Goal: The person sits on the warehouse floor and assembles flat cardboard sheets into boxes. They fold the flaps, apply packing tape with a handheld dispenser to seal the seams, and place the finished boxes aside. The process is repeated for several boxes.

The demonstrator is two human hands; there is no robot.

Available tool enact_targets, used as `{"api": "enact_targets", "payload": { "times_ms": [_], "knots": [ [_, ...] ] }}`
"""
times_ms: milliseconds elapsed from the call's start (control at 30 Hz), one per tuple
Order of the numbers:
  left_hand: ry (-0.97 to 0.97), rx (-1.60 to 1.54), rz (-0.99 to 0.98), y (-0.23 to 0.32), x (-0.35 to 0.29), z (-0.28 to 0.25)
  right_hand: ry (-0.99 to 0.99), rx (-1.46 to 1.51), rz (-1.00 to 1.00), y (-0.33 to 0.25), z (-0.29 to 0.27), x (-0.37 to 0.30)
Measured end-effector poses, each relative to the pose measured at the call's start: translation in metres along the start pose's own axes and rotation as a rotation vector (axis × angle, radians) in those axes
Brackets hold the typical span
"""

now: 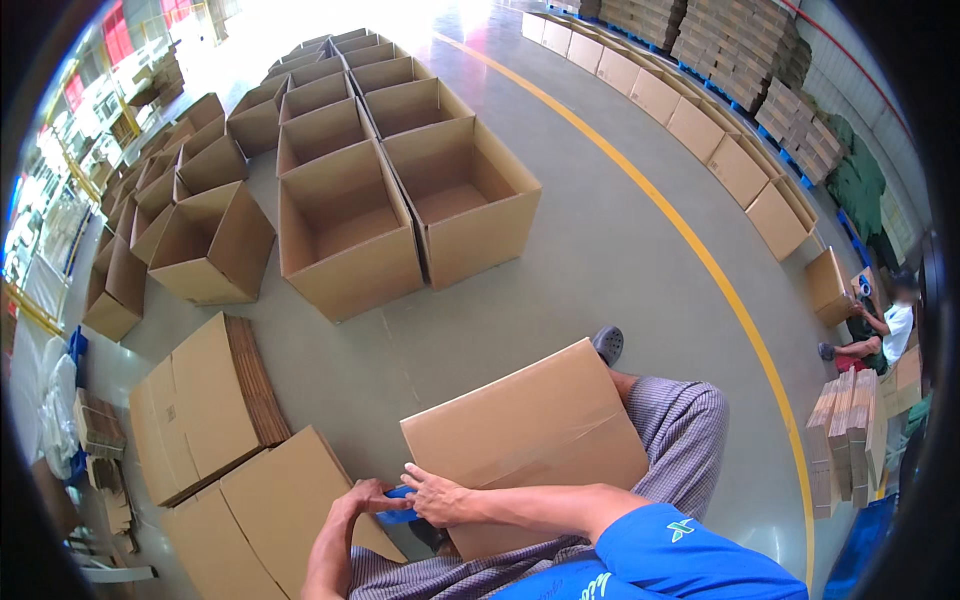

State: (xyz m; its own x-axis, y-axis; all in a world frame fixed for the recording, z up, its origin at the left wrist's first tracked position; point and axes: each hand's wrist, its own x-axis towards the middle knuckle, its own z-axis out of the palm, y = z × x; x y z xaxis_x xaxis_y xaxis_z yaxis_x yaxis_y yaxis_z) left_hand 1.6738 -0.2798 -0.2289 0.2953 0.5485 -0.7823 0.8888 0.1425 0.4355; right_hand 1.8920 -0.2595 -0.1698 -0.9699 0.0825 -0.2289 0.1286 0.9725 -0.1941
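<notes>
**Shirt print, one carton mark; no full word legible**

Blue shirt (pixel 690 565) on the person: white emblem (pixel 681 530) on the right sleeve, angular crossing strokes, outline clear. White lettering (pixel 598 586) at the shirt front, slanted, cut off by the lower edge, only part of a word in view. Darker script (pixel 561 592) just left of it, too faint to read. Flat-carton stack (pixel 205 395), lower left: small dark printed mark (pixel 171 411) on the top sheet, too small to make out. Red panels (pixel 116 38), upper left: glare, can't tell any print.
</notes>
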Motion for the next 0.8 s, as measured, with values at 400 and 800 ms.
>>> {"api": "enact_targets", "payload": {
  "times_ms": [400,800],
  "knots": [
    [-0.028,0.250,0.005,0.005,0.002,-0.001,0.274,0.145,0.027,0.003,0.018,-0.001],
    [0.275,0.686,-0.189,0.052,0.025,0.079,0.083,0.080,-0.005,-0.005,0.009,-0.009]
  ]
}}
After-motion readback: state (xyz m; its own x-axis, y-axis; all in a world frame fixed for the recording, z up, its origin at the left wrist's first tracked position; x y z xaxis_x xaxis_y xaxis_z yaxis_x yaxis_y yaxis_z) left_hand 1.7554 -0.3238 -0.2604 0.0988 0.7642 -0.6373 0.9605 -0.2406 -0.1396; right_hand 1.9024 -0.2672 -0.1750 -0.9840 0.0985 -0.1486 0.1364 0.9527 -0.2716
